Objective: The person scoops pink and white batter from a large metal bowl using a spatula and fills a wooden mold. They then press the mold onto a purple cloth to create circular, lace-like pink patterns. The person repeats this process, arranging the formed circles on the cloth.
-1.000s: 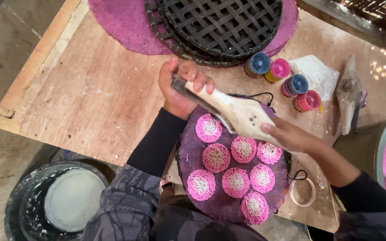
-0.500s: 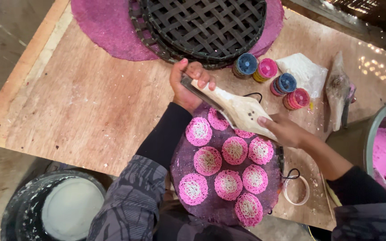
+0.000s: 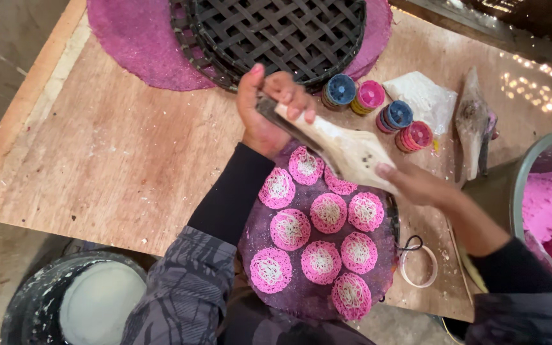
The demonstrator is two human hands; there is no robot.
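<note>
My left hand (image 3: pixel 268 110) grips the narrow handle end of a pale, dough-smeared wooden press (image 3: pixel 343 150). My right hand (image 3: pixel 416 184) holds the tool's wide perforated end from the right. The tool hovers tilted over a dark purple round mat (image 3: pixel 301 297) that carries several pink-and-white lacy noodle rounds (image 3: pixel 328 212). The mat rests at the near edge of the wooden table (image 3: pixel 129 160).
A black woven round tray (image 3: pixel 276 35) lies on a purple mat (image 3: pixel 129 45) at the back. Coloured round moulds (image 3: pixel 378 108), a white cloth (image 3: pixel 424 97) and another wooden press (image 3: pixel 473 121) sit right. A basin of pink dough (image 3: pixel 547 198) is far right, a bucket (image 3: pixel 78 300) below left.
Both hands and the press have shifted slightly up and toward the mat's far edge. One more pink round lies under the press at the top of the mat.
</note>
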